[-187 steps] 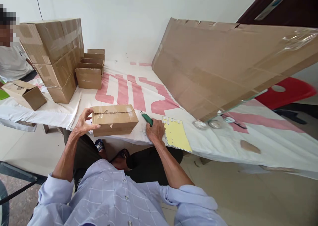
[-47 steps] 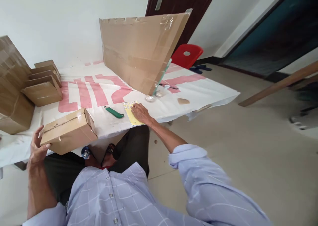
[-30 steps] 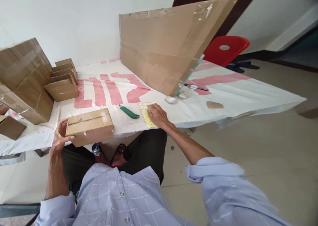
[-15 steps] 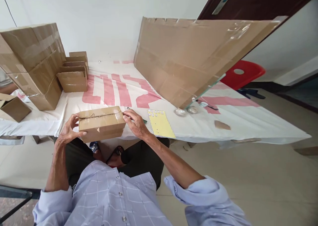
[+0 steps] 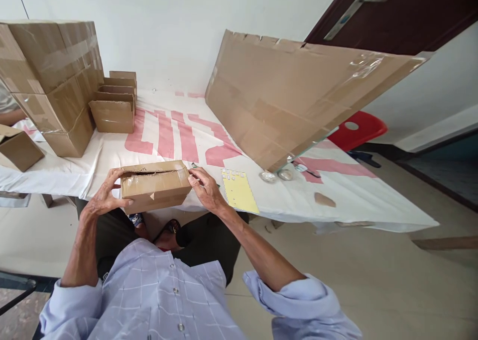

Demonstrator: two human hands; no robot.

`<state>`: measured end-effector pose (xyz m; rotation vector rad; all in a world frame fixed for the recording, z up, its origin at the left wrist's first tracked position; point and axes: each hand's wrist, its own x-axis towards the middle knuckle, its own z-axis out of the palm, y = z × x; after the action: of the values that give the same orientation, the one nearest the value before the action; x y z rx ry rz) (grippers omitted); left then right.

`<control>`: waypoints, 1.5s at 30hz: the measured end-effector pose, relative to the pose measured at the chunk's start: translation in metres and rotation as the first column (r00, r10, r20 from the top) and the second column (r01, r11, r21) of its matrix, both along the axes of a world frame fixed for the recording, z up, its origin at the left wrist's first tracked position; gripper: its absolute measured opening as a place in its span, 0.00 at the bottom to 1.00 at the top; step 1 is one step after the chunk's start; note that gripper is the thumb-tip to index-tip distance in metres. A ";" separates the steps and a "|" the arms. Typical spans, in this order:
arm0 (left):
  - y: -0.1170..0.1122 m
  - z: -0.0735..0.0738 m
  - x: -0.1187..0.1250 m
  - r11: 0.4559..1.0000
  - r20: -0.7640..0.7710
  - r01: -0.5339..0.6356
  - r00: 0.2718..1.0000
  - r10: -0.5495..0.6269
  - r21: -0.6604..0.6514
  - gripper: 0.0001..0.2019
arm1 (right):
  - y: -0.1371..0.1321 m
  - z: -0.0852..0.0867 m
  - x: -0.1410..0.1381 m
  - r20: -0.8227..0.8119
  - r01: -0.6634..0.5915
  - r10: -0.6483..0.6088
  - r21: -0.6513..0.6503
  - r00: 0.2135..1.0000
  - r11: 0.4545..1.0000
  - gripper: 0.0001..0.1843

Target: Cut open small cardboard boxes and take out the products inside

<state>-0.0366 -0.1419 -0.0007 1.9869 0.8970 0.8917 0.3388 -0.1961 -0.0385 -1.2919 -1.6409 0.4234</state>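
Observation:
A small brown cardboard box is held between my two hands at the front edge of the table. Along its top runs a ragged slit, with the flaps slightly parted. My left hand grips the left end, thumb on the front face and fingers behind the top. At the right end, my right hand pinches the corner with thumb and fingers. Just right of that hand lies a yellow sheet with small pale pieces along its top. A small dark green thing behind my right hand is mostly hidden.
Stacked taped cartons stand at the left, beside several small open boxes. A large cardboard panel leans at the back right, with tape rolls at its foot. Another person's arm shows at far left.
The slit along the box's top has widened into a dark gap. Both hands keep their hold on the box's ends. The view has shifted slightly.

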 end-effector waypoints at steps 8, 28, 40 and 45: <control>-0.006 0.007 0.003 0.999 -0.066 -0.022 0.998 0.020 -0.025 0.43 | -0.003 0.007 -0.002 -0.004 -0.009 0.009 -0.032 1.000 0.999 0.29; -0.029 -0.003 0.004 0.992 0.030 -0.099 0.994 0.101 -0.075 0.41 | -0.002 0.032 0.001 0.077 -0.068 0.061 0.088 0.995 0.994 0.26; -0.035 0.010 0.011 0.993 0.001 -0.081 0.997 0.081 -0.085 0.32 | -0.022 0.001 -0.036 0.035 0.066 -0.072 0.133 0.997 0.989 0.34; -0.040 0.015 0.019 0.991 -0.037 -0.124 0.992 0.122 -0.047 0.35 | -0.032 -0.006 -0.049 -0.010 0.133 -0.133 0.189 0.991 0.973 0.36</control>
<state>-0.0179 -0.1814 0.0138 1.9261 1.0610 0.8975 0.2895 -0.2280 -0.0445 -1.2502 -1.5463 0.1795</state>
